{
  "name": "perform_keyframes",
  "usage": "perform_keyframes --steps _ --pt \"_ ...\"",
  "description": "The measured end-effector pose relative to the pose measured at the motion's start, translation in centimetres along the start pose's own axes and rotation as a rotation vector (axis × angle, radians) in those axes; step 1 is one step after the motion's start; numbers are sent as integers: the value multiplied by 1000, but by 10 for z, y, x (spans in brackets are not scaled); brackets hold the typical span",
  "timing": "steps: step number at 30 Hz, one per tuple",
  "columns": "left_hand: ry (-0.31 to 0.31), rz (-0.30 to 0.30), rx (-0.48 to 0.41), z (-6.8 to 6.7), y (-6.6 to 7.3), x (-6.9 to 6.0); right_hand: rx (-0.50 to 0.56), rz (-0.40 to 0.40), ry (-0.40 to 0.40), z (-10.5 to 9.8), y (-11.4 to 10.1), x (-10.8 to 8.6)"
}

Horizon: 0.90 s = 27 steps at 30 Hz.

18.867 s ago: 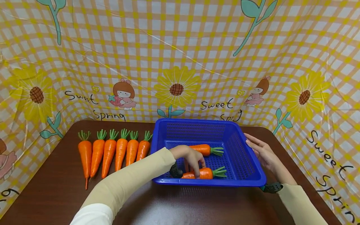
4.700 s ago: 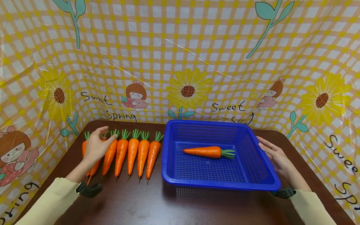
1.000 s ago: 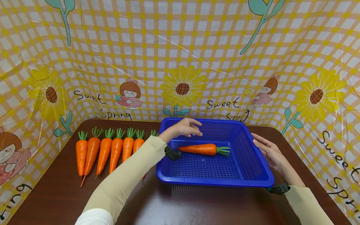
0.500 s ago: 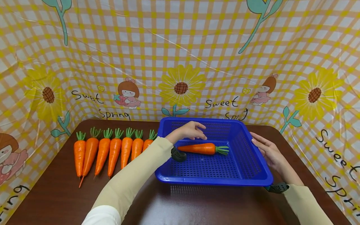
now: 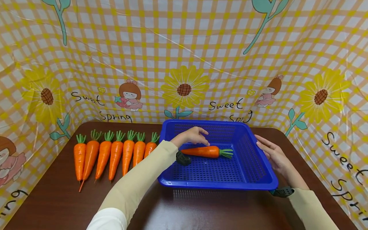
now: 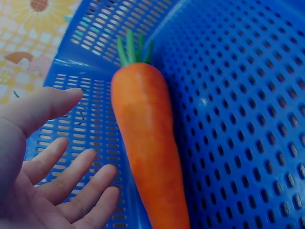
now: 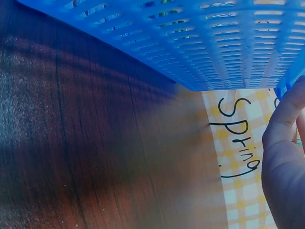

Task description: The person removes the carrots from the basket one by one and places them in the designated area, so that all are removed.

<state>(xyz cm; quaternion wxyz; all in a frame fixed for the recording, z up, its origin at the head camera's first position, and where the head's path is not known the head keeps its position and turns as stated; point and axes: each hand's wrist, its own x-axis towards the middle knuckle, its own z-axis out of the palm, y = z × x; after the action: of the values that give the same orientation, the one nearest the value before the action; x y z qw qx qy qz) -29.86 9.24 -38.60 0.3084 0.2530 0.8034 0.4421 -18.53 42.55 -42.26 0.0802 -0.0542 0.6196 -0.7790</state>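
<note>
One orange carrot (image 5: 205, 152) with green stalks lies in a blue perforated plastic basket (image 5: 217, 186), its top toward the right. My left hand (image 5: 194, 135) is inside the basket, just above and behind this carrot. In the left wrist view its thumb and fingers are spread, apart from the carrot (image 6: 145, 129), and it holds nothing. On the basket's right side, my right hand (image 5: 273, 156) holds the rim with the thumb at the edge; some fingertips are hidden behind it. The right wrist view shows this hand (image 7: 286, 167) against the rim, beside the slotted wall (image 7: 200, 52).
Several carrots (image 5: 115, 156) stand side by side in a row on the brown table (image 5: 57, 191), stalks toward the back. My left sleeve covers the lower ends of those nearest the basket. A yellow checked cloth (image 5: 184, 38) hangs behind and at both sides.
Since several seconds ago, my left hand has moved from the left of the row into the basket. In the last second it lowered slightly toward the carrot. My right hand stays at the rim.
</note>
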Motion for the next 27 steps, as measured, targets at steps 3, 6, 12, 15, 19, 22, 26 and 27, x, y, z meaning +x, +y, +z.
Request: perform_keyframes --steps 3,6,12,15,19,22,26,27 --pt "-13 2 35 1 -1 -2 4 -3 4 0 0 -1" --pt "-25 -3 55 2 -1 -1 11 -5 13 1 0 -1" --pt "-46 -26 88 5 -4 3 20 5 18 2 0 -1" --pt "-54 -26 110 6 -5 5 23 9 19 2 0 0" --pt "-61 -32 136 10 -7 8 24 8 25 2 0 0" --pt "-66 -36 147 12 -8 9 20 5 24 2 0 0" --pt "-67 -44 164 13 -9 10 12 1 13 1 0 -1" --pt "-66 -45 163 13 -10 10 12 0 11 1 0 -1"
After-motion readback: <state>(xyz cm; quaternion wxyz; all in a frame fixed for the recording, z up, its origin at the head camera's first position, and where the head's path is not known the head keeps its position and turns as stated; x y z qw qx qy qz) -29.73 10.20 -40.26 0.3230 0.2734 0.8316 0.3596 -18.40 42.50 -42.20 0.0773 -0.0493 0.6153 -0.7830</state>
